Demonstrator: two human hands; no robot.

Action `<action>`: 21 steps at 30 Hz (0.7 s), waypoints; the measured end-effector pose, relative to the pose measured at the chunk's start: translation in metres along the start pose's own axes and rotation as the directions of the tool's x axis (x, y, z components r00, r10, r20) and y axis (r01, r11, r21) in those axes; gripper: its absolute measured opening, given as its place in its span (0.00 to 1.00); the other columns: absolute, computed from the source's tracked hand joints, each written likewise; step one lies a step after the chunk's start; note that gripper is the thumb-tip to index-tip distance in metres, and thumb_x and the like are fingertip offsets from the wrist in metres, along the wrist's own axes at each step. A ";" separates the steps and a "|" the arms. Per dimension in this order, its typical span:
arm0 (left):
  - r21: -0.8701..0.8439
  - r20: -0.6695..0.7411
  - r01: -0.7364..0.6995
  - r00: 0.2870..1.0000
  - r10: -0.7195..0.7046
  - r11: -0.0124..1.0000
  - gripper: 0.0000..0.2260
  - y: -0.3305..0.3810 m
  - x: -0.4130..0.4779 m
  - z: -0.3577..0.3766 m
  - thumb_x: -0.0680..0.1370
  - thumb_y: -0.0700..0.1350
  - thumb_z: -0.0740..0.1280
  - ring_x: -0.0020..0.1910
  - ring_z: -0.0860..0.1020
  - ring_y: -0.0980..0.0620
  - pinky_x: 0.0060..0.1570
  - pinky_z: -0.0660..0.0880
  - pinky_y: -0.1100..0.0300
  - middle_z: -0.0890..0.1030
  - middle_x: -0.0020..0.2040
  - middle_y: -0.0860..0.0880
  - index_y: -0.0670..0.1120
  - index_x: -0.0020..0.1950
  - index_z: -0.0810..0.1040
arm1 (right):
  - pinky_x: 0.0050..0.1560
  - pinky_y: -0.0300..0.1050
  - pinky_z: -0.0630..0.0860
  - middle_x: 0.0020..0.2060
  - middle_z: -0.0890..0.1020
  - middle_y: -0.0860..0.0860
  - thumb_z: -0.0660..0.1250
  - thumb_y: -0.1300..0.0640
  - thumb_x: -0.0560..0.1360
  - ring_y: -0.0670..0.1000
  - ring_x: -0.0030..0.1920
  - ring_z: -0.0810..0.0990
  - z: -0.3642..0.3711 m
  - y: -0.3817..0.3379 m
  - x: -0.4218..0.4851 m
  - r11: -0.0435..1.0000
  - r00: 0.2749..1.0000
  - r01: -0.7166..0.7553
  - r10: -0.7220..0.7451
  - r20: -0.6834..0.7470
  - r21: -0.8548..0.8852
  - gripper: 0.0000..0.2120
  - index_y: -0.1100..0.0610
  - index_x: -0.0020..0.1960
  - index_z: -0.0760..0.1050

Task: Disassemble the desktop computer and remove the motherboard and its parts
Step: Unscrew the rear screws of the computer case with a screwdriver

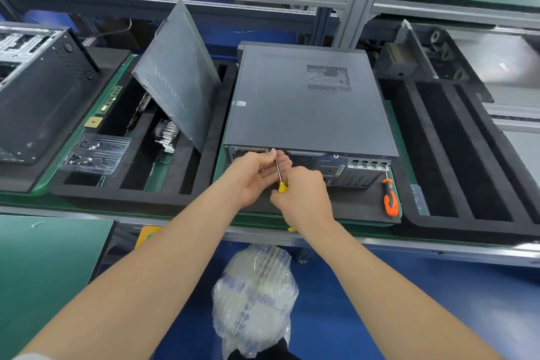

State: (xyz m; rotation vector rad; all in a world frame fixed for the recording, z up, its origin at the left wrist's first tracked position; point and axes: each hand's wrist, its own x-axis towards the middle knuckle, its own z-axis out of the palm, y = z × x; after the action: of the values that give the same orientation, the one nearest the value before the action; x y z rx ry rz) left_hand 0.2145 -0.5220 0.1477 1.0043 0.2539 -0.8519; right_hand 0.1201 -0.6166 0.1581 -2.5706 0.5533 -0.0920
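The desktop computer case [306,108] lies closed on a black foam pad [359,204] on the tabletop, rear panel toward the person. The right hand [304,196] grips a yellow-handled screwdriver [279,169], its tip at the rear panel's upper edge. The left hand [252,175] pinches the shaft near the tip. An orange-handled screwdriver [390,197] lies on the pad to the right.

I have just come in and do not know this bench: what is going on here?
A person is starting to open a desktop computer case that lies flat on a black foam tray. The right hand grips a yellow-handled screwdriver with its tip at the top edge of the case's rear panel. The left hand holds the shaft near the tip. The case's cover is on. An orange screwdriver lies unused on the foam to the right.
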 end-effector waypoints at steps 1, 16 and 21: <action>0.007 0.013 -0.001 1.000 0.000 1.000 0.08 -0.001 -0.001 -0.001 0.83 0.36 0.65 0.49 0.87 0.46 0.45 0.84 0.57 0.87 0.50 0.41 0.34 0.59 0.81 | 0.44 0.52 0.81 0.40 0.81 0.53 0.74 0.51 0.72 0.57 0.44 0.81 0.001 0.000 -0.001 1.000 1.000 -0.018 0.018 -0.011 0.000 0.14 0.54 0.55 0.79; -0.008 0.018 0.085 0.996 -0.085 0.996 0.10 0.008 -0.001 0.004 0.85 0.32 0.59 0.40 0.87 0.50 0.42 0.84 0.61 0.87 0.43 0.43 0.34 0.56 0.80 | 0.57 0.63 0.80 0.57 0.81 0.69 0.61 0.59 0.85 0.66 0.56 0.83 -0.025 0.029 0.003 0.281 0.543 -0.708 -0.368 0.755 0.647 0.16 0.67 0.69 0.71; -0.026 0.036 0.080 0.996 -0.079 0.996 0.11 0.010 -0.003 0.002 0.85 0.31 0.57 0.43 0.88 0.47 0.41 0.84 0.60 0.87 0.44 0.41 0.33 0.56 0.79 | 0.52 0.62 0.83 0.52 0.83 0.67 0.70 0.62 0.80 0.67 0.55 0.84 -0.014 0.024 0.006 0.411 0.627 -0.609 -0.274 0.729 0.678 0.11 0.66 0.60 0.76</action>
State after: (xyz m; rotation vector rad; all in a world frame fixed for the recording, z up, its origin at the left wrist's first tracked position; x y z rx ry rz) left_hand 0.2194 -0.5199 0.1562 0.9582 0.2761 -0.9354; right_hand 0.1143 -0.6447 0.1586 -1.1833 0.2898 0.6276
